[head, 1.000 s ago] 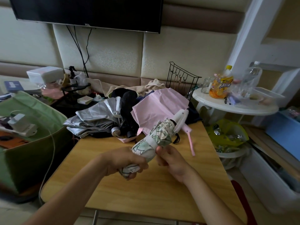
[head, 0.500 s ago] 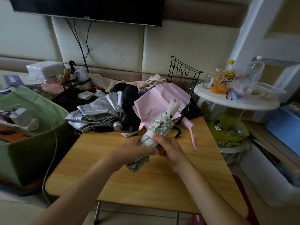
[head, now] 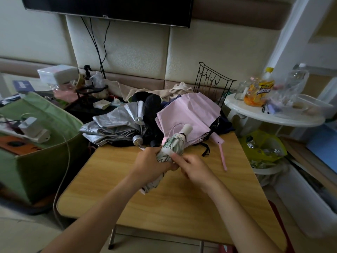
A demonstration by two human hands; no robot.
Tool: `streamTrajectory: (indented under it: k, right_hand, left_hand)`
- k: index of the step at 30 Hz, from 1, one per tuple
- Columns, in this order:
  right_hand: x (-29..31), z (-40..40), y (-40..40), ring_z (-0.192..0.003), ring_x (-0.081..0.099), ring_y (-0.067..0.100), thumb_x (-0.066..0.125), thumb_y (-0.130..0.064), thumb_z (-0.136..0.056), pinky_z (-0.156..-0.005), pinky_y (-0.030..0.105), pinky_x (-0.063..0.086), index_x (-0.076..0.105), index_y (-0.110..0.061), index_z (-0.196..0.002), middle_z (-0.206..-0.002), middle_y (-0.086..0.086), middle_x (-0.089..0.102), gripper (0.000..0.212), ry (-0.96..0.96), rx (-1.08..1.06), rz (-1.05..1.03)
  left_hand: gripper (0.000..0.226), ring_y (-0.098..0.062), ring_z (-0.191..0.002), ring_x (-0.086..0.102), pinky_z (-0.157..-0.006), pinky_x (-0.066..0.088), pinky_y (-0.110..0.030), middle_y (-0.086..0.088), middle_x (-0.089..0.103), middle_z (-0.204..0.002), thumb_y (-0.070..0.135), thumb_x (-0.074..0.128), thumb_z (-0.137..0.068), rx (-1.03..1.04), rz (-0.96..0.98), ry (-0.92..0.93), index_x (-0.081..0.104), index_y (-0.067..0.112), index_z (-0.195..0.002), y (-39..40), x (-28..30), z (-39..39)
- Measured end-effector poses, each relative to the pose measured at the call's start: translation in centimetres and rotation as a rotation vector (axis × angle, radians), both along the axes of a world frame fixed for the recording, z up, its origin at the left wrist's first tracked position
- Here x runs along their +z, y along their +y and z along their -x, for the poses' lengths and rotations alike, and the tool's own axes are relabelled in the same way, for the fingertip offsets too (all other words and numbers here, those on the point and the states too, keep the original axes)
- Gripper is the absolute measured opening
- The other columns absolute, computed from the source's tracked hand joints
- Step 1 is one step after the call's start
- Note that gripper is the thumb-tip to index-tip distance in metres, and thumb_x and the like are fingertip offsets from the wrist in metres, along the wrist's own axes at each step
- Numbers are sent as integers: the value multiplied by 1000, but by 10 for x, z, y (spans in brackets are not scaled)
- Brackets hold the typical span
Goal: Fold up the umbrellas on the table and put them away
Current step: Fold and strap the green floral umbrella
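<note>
Leaf-printed fabric is now rolled tight around the floral umbrella, which is held above the middle of the wooden table, handle end pointing up and away toward the pile at the far edge.

Change noted over the last 1 second: the umbrella has been raised from a low, slanted position to a steeper one, and the right hand has moved from under the bundle to its side, at the white closure strap.

Left hand: fingers curled round the lower half of the canopy, gripping it firmly. Right hand: thumb and forefinger pinch at the strap band; the remaining fingers are loosely bent. Whether the strap is already fastened cannot be told from this view.

Judgement: umbrella 1 is at the securing step, so its folding is nearly complete. Putting it away has not begun.

Outstanding items, all lying at the far edge of the table:
- silver umbrella, collapsed but with loose, unrolled fabric;
- black umbrella, lying between the other 2;
- pink umbrella, fabric spread, its pink strap trailing across the tabletop.

Risk: the rolled fabric may spring loose if the left hand's grip relaxes before the strap holds.
</note>
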State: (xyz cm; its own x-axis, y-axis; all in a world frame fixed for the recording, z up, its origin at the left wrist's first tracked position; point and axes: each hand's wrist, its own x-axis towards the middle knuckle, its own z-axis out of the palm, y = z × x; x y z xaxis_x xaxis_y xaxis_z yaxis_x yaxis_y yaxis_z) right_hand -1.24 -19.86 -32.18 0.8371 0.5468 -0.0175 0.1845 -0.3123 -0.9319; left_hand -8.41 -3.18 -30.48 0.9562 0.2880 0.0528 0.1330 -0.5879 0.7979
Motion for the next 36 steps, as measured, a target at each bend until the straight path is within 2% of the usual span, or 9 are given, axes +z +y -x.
streamTrajectory:
  k: [4,9,15,22,25,28,31,33,36]
  right_hand:
    - [5,-4,-8,-52,31,10,55,-46,-102,-53,22,28,65,-15,-75,-56,-5,36,43,158,138,-173]
    - [3,-2,-15,-58,34,10,48,-26,-107,-56,20,32,60,-8,-86,-63,-3,36,30,405,190,-400]
    - [6,-15,-44,-54,29,11,48,-21,-105,-49,20,29,53,-13,-72,-58,-3,27,34,372,-19,-461]
    - [-2,-6,-26,-59,43,14,46,-20,-106,-57,26,36,62,-12,-78,-62,1,45,33,296,-47,-361]
    - [-2,1,-18,-59,47,17,47,-22,-107,-54,25,36,66,-11,-81,-65,4,51,34,231,-4,-297]
    - [6,7,-13,-57,44,18,47,-24,-108,-51,24,36,65,-11,-81,-62,5,50,35,141,-8,-320]
    - [17,14,-9,-52,45,19,47,-44,-107,-47,26,33,65,-11,-81,-62,6,52,46,118,-59,-316]
    - [22,19,-8,-48,49,19,41,-67,-101,-44,24,32,68,-9,-80,-62,9,56,67,143,-114,-247]
    - [24,17,-9,-45,53,20,36,-84,-90,-41,23,36,71,-3,-77,-61,11,61,89,208,-208,-130]
  left_hand:
    - [20,-22,-65,73,-65,62,-42,-11,75,-77,22,83,-80,-69,259,62,75,19,-98,3,5,5]
    - [31,-31,-65,72,-57,60,-35,-26,74,-87,13,81,-83,-57,549,181,71,7,-111,4,20,12]
    - [31,-25,-59,71,-48,56,-29,-20,76,-88,22,69,-93,141,934,170,63,-3,-111,31,42,18]
    - [25,-35,-71,75,-57,59,-36,-17,75,-81,24,74,-91,19,480,108,64,3,-101,17,22,19]
    - [19,-20,-64,65,-51,47,-17,-3,67,-74,29,74,-88,-37,12,19,64,13,-85,-5,4,10]
    - [37,-24,-85,65,-62,43,-23,-2,68,-98,32,69,-90,-11,-350,-55,59,18,-122,-21,-9,6]
    - [78,-29,-97,67,-75,54,-37,-6,64,-117,28,62,-95,-42,-560,-46,16,35,-159,-32,-19,5]
    - [89,-29,-98,67,-76,57,-40,-8,57,-123,22,56,-98,-38,-635,-22,-5,43,-159,-37,-21,5]
    - [86,-29,-100,66,-77,58,-40,-10,49,-131,20,50,-102,-36,-731,9,-10,43,-158,-46,-23,5]
